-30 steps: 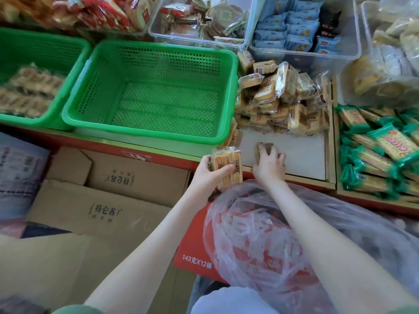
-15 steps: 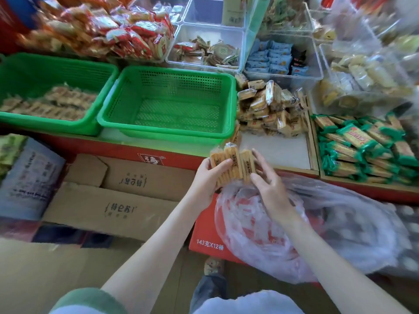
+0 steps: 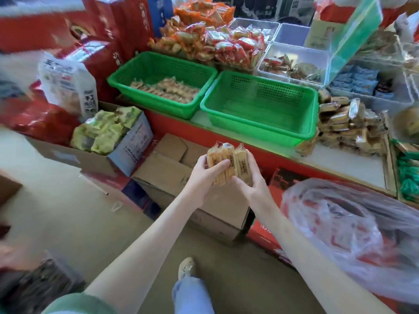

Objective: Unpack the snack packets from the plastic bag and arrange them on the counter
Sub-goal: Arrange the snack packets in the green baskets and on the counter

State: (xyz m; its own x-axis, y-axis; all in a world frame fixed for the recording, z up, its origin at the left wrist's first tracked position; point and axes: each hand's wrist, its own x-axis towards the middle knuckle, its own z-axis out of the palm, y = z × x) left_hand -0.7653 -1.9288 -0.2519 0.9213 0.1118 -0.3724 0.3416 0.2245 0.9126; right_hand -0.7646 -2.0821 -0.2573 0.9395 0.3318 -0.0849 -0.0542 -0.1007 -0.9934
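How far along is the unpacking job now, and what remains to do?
Done: a pile of packets lies on the counter. In hand: the left hand and right hand together grip a bundle of packets. Left: setting this bundle on the counter; the plastic bag hides whether more remain.

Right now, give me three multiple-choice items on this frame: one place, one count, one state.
1. Where is the plastic bag? A) at the person's right B) at the person's left C) overhead
2. How many green baskets stand on the counter? A) one B) two C) four
3. How are the snack packets held? A) by one hand alone B) loose on the floor C) both hands grip them

1 A: it bulges on that side.
2 B: two sit side by side.
3 C: left hand and right hand curl round the bundle.
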